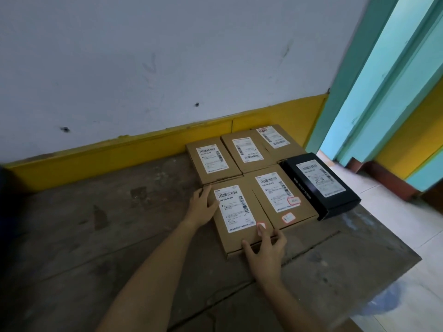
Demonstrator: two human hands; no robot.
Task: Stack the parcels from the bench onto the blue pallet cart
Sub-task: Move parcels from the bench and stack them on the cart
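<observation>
Lifting the near-left parcel first, are we; how are the hands sitting?

Both are lying spread and fairly straight, pressing rather than curling; the left hand is resting along its nine o'clock edge, and the right hand is covering its five o'clock corner, thumb against the near wall.

And doing it well?

I'm thinking the fingers are needing to work under opposite edges, since the neighbour parcel at three o'clock is touching it; tipping the near edge up first is looking safest; then carrying it level. It is sitting on the bench with five others, around one o'clock from the person; the blue cart is not showing.

Anything reading clearly?

White shipping labels with barcodes are topping every parcel; the digits are blurring too much to trust; small red-bordered stickers are marking the neighbour; the black box at the group's three o'clock is carrying grey lettering I'm failing to make out.
</observation>
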